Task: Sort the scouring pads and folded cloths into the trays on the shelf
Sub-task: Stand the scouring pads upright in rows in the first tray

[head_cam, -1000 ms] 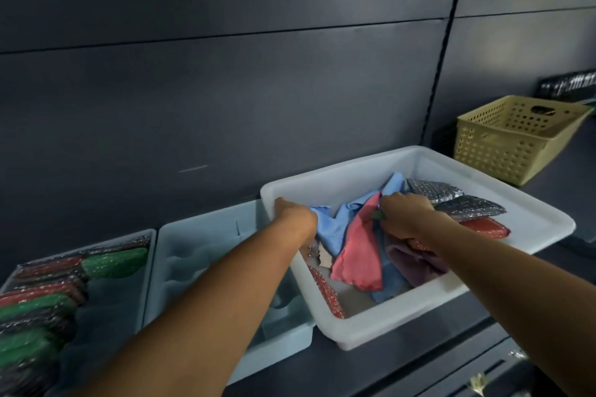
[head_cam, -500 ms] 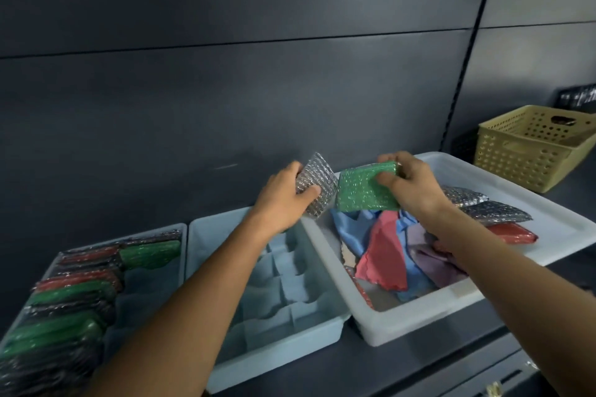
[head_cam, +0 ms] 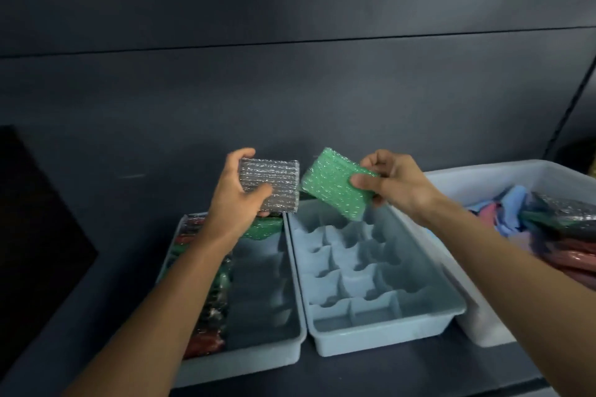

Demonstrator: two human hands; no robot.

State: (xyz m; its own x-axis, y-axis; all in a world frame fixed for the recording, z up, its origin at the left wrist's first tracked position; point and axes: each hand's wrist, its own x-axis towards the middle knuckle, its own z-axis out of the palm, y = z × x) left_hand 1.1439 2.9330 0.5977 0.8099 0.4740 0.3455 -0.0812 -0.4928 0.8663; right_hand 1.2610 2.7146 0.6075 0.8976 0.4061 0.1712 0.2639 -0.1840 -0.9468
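Observation:
My left hand (head_cam: pixel 237 200) grips a silver scouring pad (head_cam: pixel 277 179) above the far end of the left pale blue tray (head_cam: pixel 258 361). That tray holds a row of red, green and dark pads (head_cam: pixel 209 306) along its left side. My right hand (head_cam: pixel 392 184) pinches a green scouring pad (head_cam: pixel 332 182) over the far end of the middle divided tray (head_cam: pixel 380 337), whose compartments hold nothing. The white bin (head_cam: pixel 483 332) at the right contains blue, pink and lilac cloths (head_cam: pixel 512 213) plus more pads (head_cam: pixel 567 213).
A dark grey panel wall (head_cam: pixel 290 90) rises directly behind the trays. The trays stand side by side on a dark shelf (head_cam: pixel 371 377). A black panel (head_cam: pixel 35 235) sits at the far left.
Both hands came out of the white bin, each with a pad, and moved left over the two blue trays. The view swung left, and the yellow basket left the frame.

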